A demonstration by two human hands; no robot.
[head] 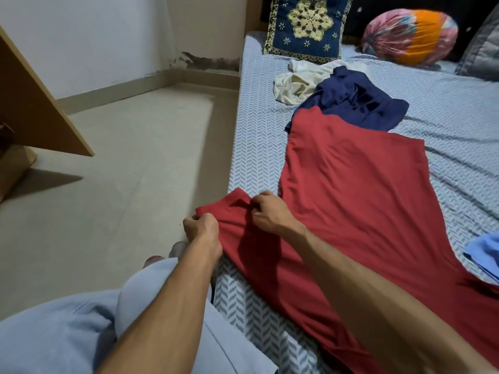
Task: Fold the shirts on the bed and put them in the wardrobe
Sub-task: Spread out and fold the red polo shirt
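We find no writing, label, brand, number or sign that can be read anywhere in this view. The blue cushion (306, 25) at the head of the bed carries only a stitched flower pattern, and the bed sheet (253, 147) only a woven chevron print; neither bears any letters.

White wall (81, 36) with damp stain (210, 62), beige floor (121, 157), wooden panel (35, 109) at left.
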